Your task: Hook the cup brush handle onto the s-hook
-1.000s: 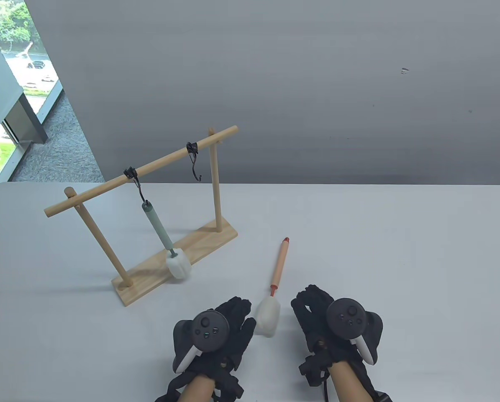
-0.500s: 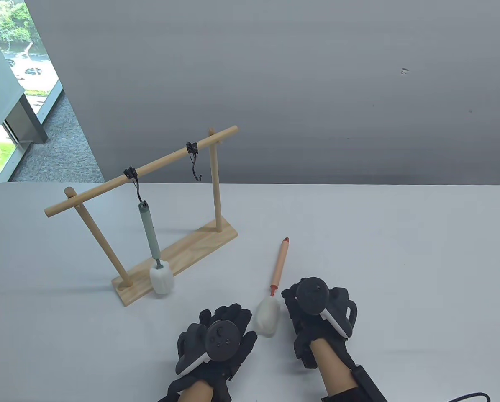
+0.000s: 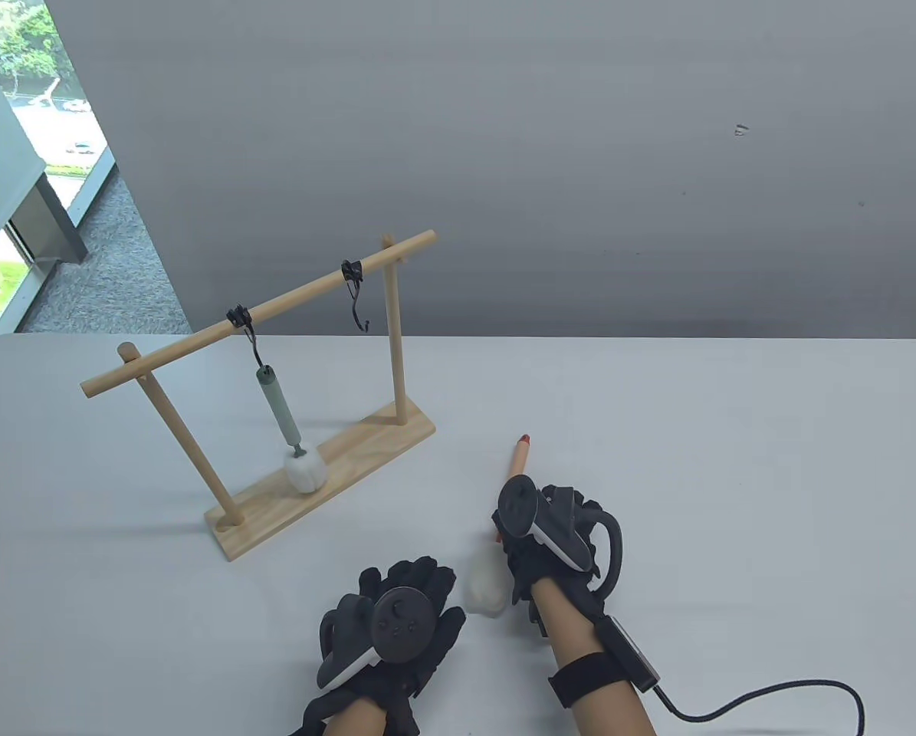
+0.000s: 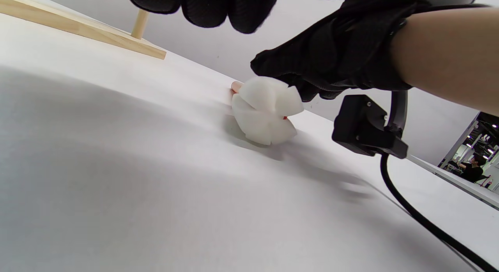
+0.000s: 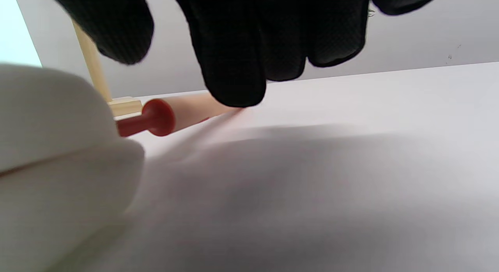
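Observation:
An orange-handled cup brush lies on the table, with its white sponge head toward me. My right hand is over the middle of its handle. In the right wrist view a fingertip touches the handle and the thumb stays apart on the other side. My left hand rests flat on the table beside the sponge, holding nothing. The wooden rack carries an empty S-hook on the right. The left S-hook carries a green cup brush.
The rack's wooden base stands at the left middle of the white table. A black cable trails from my right wrist across the near right of the table. The table's far edge runs behind the rack.
My right hand moved forward and to the left, rolling onto the orange handle. The green brush swings on its hook. My left hand hardly moved.

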